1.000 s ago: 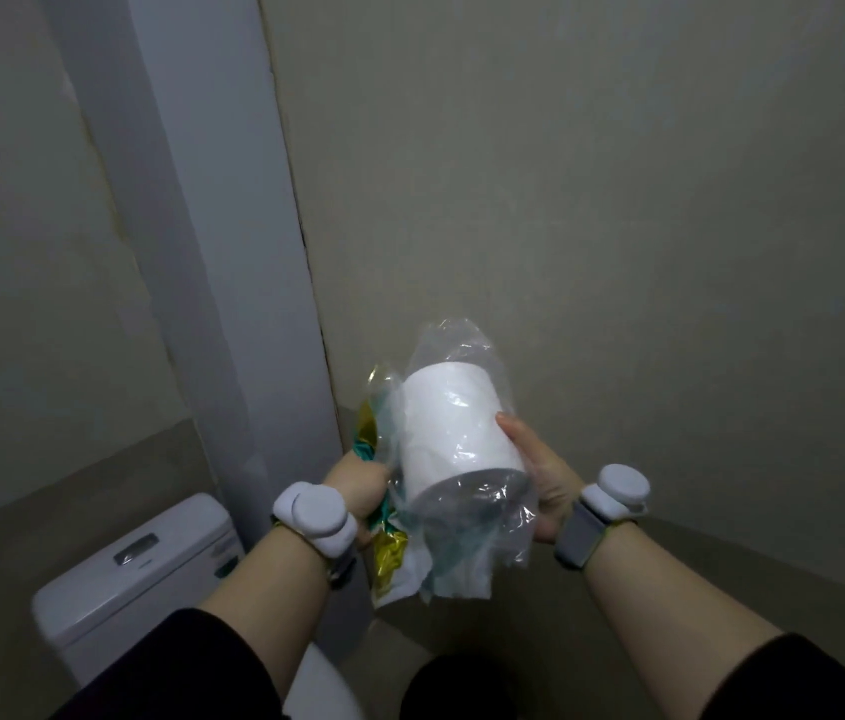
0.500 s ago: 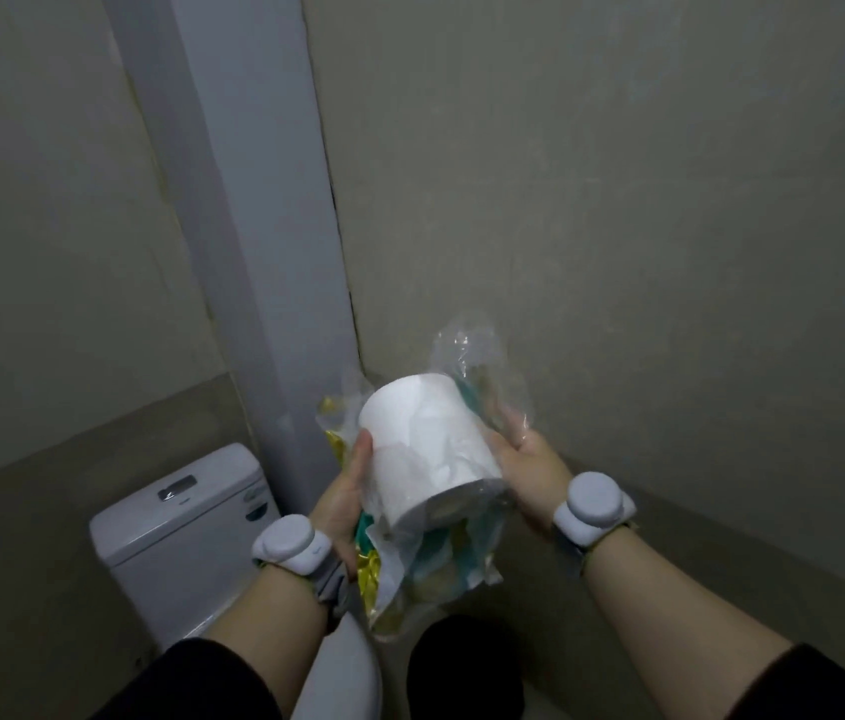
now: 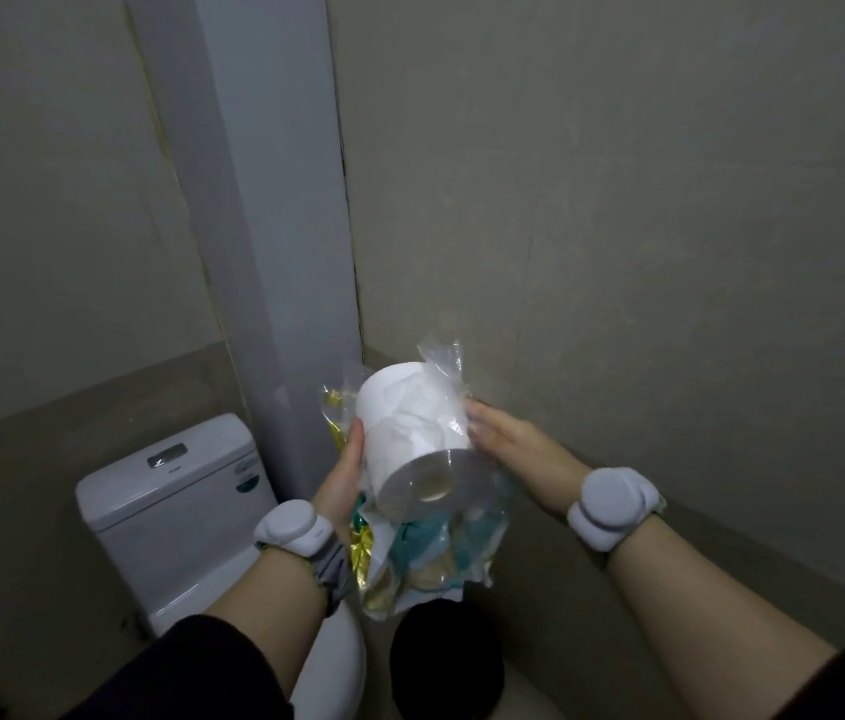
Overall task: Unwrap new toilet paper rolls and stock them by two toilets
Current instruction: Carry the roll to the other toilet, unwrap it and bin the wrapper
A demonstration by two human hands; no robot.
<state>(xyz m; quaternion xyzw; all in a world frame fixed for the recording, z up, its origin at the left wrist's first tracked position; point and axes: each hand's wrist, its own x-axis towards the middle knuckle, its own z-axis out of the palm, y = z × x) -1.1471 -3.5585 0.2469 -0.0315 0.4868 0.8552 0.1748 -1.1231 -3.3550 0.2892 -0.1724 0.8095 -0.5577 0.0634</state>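
Note:
A white toilet paper roll [image 3: 412, 439] lies tilted between my hands, its core end facing me. Clear plastic wrap [image 3: 444, 358] still clings to its far and right side. My left hand [image 3: 342, 483] grips the roll's left side together with a crumpled green, gold and white wrapper [image 3: 420, 561] that hangs below it. My right hand [image 3: 511, 452] presses flat against the wrap on the roll's right side. Both wrists carry grey sensor bands. The white toilet's cistern [image 3: 171, 506] stands at the lower left, with the bowl's rim [image 3: 337, 662] under my left forearm.
A pale grey pillar [image 3: 275, 200] rises in the corner just behind the cistern. Beige walls close in on the left and right. A dark round bin [image 3: 446, 662] sits on the floor right of the toilet bowl.
The view has swung left and down, bringing more of the toilet in. The clear wrap has slid off the roll's near end and left side, and my left hand now grips the bare roll.

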